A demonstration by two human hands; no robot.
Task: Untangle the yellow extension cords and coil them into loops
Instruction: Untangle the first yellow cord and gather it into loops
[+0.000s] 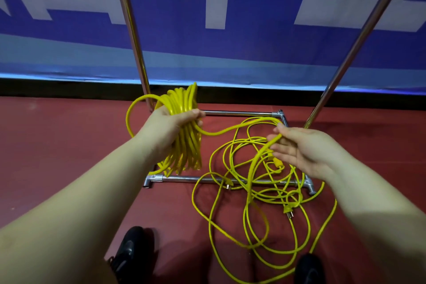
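My left hand (171, 122) grips a thick coil of yellow cord (184, 136) that hangs upright with several loops. One strand runs from the coil to my right hand (299, 147), whose fingers are nearly straight with the cord (265, 147) lying loosely across them under the thumb. A tangle of loose yellow cord (253, 203) lies on the red floor below, with a plug (288, 210) and a connector (277, 163) in it.
A chrome rack base (184, 178) lies on the red floor (57, 145) under the cords, with two chrome poles (133, 37) rising from it. A blue and white banner (207, 7) hangs behind. My black shoes (129, 249) show at the bottom.
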